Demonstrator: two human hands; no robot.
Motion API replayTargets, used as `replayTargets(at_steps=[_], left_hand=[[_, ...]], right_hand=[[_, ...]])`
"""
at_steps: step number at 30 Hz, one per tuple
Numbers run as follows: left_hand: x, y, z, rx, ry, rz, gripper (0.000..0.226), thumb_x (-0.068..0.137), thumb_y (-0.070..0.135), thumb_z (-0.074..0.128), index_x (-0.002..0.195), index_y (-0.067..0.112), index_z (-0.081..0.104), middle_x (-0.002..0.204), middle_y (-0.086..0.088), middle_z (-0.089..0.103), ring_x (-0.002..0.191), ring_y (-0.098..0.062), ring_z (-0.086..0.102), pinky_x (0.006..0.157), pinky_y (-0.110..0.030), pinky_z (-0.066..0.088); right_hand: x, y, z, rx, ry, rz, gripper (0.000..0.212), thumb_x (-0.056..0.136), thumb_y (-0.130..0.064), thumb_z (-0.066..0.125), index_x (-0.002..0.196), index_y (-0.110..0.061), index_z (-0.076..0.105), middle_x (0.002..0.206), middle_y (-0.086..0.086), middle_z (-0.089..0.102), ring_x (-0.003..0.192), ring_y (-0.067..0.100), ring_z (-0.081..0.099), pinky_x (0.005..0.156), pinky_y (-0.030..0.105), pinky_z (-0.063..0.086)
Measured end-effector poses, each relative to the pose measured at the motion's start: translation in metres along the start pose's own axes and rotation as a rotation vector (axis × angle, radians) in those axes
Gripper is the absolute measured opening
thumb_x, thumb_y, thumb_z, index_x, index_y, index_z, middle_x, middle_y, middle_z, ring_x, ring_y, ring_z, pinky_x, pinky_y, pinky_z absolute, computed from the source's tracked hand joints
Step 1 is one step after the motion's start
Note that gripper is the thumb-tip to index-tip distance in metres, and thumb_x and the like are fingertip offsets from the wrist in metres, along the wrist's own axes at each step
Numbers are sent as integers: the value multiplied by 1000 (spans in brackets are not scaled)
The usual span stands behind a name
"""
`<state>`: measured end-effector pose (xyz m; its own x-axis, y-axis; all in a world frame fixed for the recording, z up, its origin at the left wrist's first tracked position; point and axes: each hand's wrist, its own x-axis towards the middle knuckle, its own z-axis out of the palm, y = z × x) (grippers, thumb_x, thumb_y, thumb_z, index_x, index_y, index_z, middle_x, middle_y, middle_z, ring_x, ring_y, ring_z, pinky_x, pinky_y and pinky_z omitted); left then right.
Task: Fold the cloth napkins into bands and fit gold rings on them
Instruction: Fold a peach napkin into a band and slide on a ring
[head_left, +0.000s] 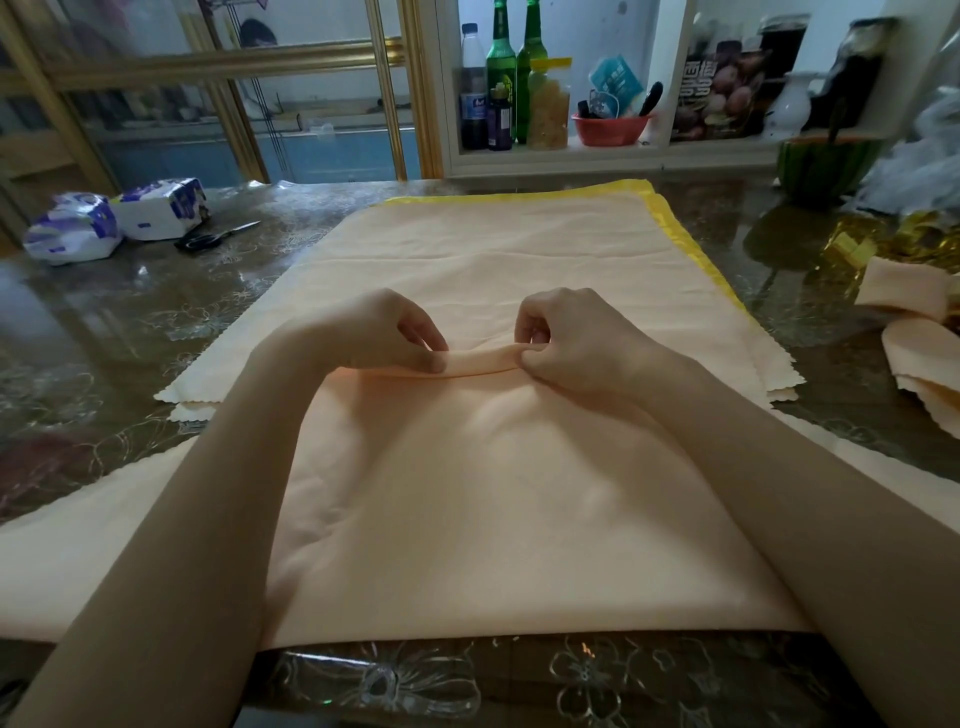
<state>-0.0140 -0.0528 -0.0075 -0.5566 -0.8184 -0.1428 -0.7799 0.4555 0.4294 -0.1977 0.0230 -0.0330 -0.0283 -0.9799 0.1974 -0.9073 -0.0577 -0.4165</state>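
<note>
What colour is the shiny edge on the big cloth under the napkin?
Yellow. The edge shows best in the head view, along the far and right sides.

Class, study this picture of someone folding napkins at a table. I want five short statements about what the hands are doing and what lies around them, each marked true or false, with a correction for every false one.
1. Both hands pinch a small fold in the peach napkin. True: the left hand and the right hand grip the fold between them.
2. The scissors lie to the right of the napkin. False: they lie on the left, beside the tissue packs.
3. A yellow-edged cloth lies under the napkins. True.
4. A gold ring already sits on the napkin being folded. False: none is on it.
5. The green bottles stand on the table. False: they stand on a shelf behind it.
</note>
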Motion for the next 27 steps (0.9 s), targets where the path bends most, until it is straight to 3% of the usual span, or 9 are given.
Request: replayTargets(at_steps=[7,10,14,17,22,27], left_hand=[[-2,3,2,58,-13,12,11,83,26,68,93,29,62,82,12,53,71,-1,47,61,-18,36],[-2,7,5,75,33,24,7,83,24,67,84,28,61,81,10,55,72,-9,51,62,-23,43],[-3,12,8,104,47,40,13,82,19,67,84,28,59,83,10,55,70,-4,49,58,-20,41],[-3,15,7,83,18,22,11,79,29,71,84,28,61,86,10,54,74,-6,48,64,-23,39],[-5,21,9,51,-9,8,13,80,38,70,78,27,63,77,6,50,68,-9,44,57,-25,31],[-5,21,12,122,-73,0,16,78,36,72,72,33,58,74,11,49,67,-9,46,59,-25,34]], right_hand=[[-1,-1,2,2,12,-50,13,77,-8,59,79,-20,54,92,-2,50,89,14,47,76,25,38],[-2,-3,3,2,9,-59,16,76,-5,57,77,-21,53,92,-3,52,89,15,48,74,25,38],[-4,-7,-1,-72,-19,-94,19,76,-3,54,78,-21,49,83,-6,46,87,16,46,69,25,34],[-7,-13,0,-230,-32,-166,21,77,1,51,79,-20,48,86,-5,43,85,15,40,62,25,28],[-10,-17,-1,-284,-103,-171,21,76,0,51,80,-21,47,88,-5,45,82,17,44,53,20,27],[-9,-23,-3,-193,-283,-71,12,77,-9,53,78,-21,51,91,-1,54,83,18,50,66,28,40]])
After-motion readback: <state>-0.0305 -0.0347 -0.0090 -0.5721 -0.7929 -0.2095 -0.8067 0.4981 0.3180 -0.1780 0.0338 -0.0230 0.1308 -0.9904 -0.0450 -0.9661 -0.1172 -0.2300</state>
